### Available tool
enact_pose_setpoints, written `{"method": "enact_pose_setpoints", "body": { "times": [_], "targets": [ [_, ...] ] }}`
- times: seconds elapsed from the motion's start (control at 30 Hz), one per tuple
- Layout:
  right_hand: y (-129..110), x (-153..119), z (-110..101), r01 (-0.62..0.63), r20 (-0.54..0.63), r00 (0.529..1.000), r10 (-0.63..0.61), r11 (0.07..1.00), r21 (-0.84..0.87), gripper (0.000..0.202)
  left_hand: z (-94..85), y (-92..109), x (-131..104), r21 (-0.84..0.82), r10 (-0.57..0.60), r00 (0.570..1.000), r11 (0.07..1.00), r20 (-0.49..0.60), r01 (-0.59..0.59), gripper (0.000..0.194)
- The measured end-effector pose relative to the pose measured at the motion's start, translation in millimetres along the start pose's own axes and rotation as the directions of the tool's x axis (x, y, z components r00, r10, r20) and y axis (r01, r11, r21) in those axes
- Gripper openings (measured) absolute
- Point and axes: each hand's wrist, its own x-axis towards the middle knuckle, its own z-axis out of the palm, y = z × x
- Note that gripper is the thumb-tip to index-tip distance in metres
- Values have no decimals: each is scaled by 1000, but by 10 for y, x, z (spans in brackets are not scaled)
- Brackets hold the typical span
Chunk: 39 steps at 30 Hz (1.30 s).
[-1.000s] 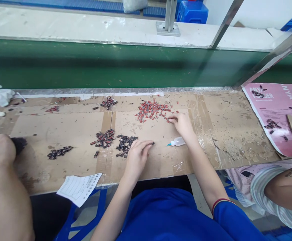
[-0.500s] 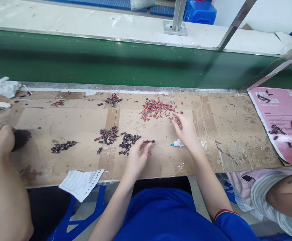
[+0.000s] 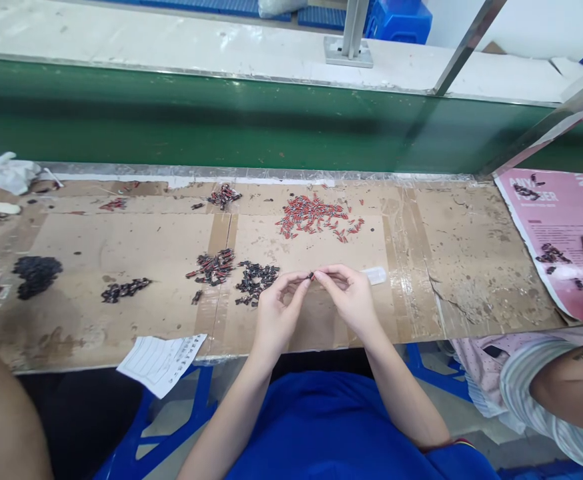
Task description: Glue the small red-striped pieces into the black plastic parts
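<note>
Near the table's front edge, my left hand point(image 3: 280, 308) pinches a small dark part point(image 3: 311, 276). The fingertips of my right hand point(image 3: 347, 297) meet it from the other side, closed on the same part. Just left of my left hand lies a pile of black parts point(image 3: 255, 281), with a pile of black-and-red pieces point(image 3: 215, 267) beyond it. A spread of small red pieces point(image 3: 311, 217) lies behind both hands. The clear bottle point(image 3: 375, 275) is partly hidden behind my right hand.
A black pile point(image 3: 37, 275) and a small dark cluster point(image 3: 126, 290) lie on the left, near another person's arm point(image 3: 1, 400). A paper slip point(image 3: 163, 365) overhangs the front edge. At the right are a pink sheet point(image 3: 551, 233) and another person's arm point(image 3: 571, 380).
My right hand has come from the red pieces to my left hand, and their fingertips now meet. The other person's hand at the left has drawn back from the black pile.
</note>
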Motion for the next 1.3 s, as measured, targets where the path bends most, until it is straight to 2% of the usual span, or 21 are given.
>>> {"method": "enact_pose_setpoints", "body": {
  "times": [0.13,0.33,0.5,0.73,0.83,0.9,1.0,1.07,1.13,1.2,1.27,1.3],
  "targets": [
    [52,-4,2,43,8,999,-43,998,-44,15,-7,-3,-16,7,9,1000,1000,3,-9,19],
    [117,-66,34,193,-16,980,-199,964,-183,12,-34,33,-13,-66,-59,998,996,28,61,21],
    [135,-111,54,262,-19,964,-267,957,-127,9,-54,115,-19,-140,-100,993,984,58,108,22],
    [114,-177,75,373,-48,922,-383,916,-149,10,-88,218,-49,-127,-94,993,987,74,103,21],
    [93,-185,73,319,-61,944,-324,945,-76,11,-87,238,-51,-127,-94,993,987,69,102,20],
    [83,-177,56,217,-49,976,-214,975,54,11,-83,256,-69,-119,-82,994,989,74,91,20],
    [80,-162,18,32,37,998,-41,972,232,22,-80,295,-121,-111,-53,994,992,94,63,19],
    [80,-159,-4,-30,98,995,5,966,258,29,-89,310,-145,-111,-45,991,992,122,59,19],
    [70,-157,-36,-17,128,992,-10,979,205,30,-129,297,-128,-97,-46,984,993,174,64,18],
    [42,-142,-109,89,133,987,-93,995,38,27,-231,244,-48,-30,-28,983,999,179,34,19],
    [1,-107,-253,261,155,961,-230,939,-222,24,-412,157,89,136,42,995,989,87,-54,20],
    [-18,-83,-351,345,187,937,-296,869,-355,23,-530,104,171,268,116,993,957,1,-112,21]
  ]
}}
